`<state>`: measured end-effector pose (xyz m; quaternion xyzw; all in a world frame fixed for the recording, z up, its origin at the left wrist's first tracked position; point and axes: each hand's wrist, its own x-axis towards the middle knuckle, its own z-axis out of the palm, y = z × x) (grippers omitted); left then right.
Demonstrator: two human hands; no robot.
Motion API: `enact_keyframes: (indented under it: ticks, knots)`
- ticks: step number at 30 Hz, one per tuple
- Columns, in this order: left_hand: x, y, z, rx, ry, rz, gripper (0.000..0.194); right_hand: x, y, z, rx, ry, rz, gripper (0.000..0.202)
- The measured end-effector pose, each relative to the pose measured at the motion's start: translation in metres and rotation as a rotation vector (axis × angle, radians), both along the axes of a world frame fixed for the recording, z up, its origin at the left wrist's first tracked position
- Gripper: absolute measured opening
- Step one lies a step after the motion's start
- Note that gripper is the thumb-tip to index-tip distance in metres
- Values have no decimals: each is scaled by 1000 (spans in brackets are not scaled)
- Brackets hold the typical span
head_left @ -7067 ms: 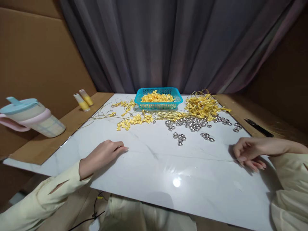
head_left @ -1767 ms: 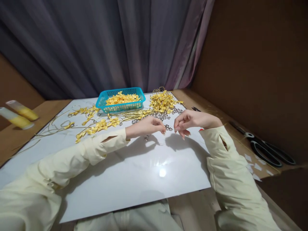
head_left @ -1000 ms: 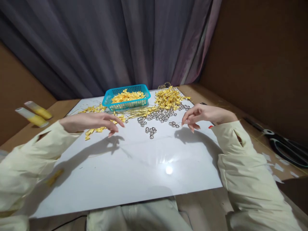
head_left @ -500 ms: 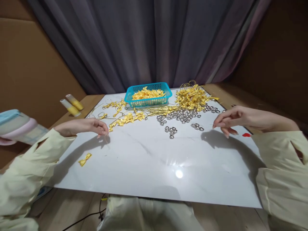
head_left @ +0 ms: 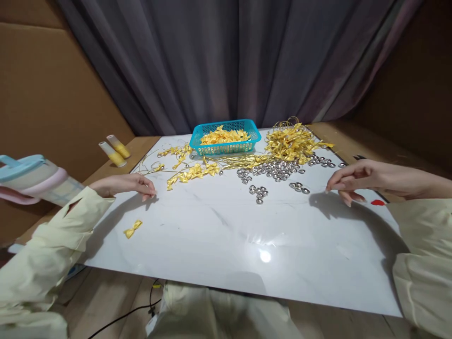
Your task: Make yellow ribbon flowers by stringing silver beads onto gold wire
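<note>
The bow slants toward the desk's near-left corner, nearer the left hand than the right hand, both pinched, contents unclear.

The single bow is made of shiny yellow ribbon, narrow in its middle and wide at both ends. It lies slanted, in front of the blue basket and to the left of it. A very thin thread shows only as a short, faint piece, forward and right of the basket; the rest is too fine to follow. Shiny silver beads lie loosely heaped, also forward and right of the basket.
</note>
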<state>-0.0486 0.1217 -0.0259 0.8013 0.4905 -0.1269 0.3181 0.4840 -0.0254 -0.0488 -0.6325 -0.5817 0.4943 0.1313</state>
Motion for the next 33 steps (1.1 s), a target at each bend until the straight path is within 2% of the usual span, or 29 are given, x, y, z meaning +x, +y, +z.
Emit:
enact_keyframes:
  ticks: [3,6,9,11,14,16,19,21,23,25,28,33]
  knots:
    - [-3,5,-5,-126,7,20,30,3,0,-3,-7,-2,20,41]
    - [-3,8,-10,-134,-12,15,31,8,2,-6,-28,-2,70,39]
    - [2,3,-10,-106,-22,26,36,12,3,-9,-71,-15,99,39]
    - [5,-5,-5,-15,-30,75,42,13,3,-11,-108,-17,107,38]
    - [2,-22,1,216,-48,179,52,15,2,-15,-161,2,123,35]
    - [-2,-38,-2,373,-49,243,60,17,2,-20,-195,13,124,37]
    - [-3,-71,-25,541,-78,257,69,22,2,-27,-225,7,128,43]
    - [5,-96,-48,630,-118,186,71,24,2,-29,-224,4,135,44]
    - [17,-117,-70,625,-57,33,66,23,1,-29,-222,0,136,45]
    - [30,-130,-87,631,11,-19,62,22,0,-28,-222,-19,137,47]
    - [41,-136,-98,700,70,15,59,21,0,-29,-227,-56,135,50]
    - [42,-137,-100,804,93,127,56,24,1,-35,-236,-48,117,47]
